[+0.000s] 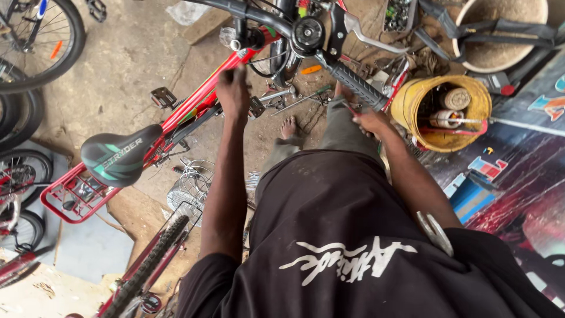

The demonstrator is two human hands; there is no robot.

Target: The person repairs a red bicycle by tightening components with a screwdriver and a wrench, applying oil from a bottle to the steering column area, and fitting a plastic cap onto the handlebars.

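The left hand (233,89) rests on the red bicycle frame (200,97), fingers curled over the tube; the right hand (372,122), below the handlebar grip (357,86), seems to pinch a thin red tool, grip unclear; work looks mid-way, spanners still strewn on the floor; one saddle (118,156), one yellow bucket (441,112).

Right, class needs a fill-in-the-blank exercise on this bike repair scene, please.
1. The left hand rests on the bicycle's ____ frame.
2. The right hand is just below the black handlebar ____.
3. The bucket beside the right hand is ____.
4. The saddle is black and ____.

Missing words: red; grip; yellow; green
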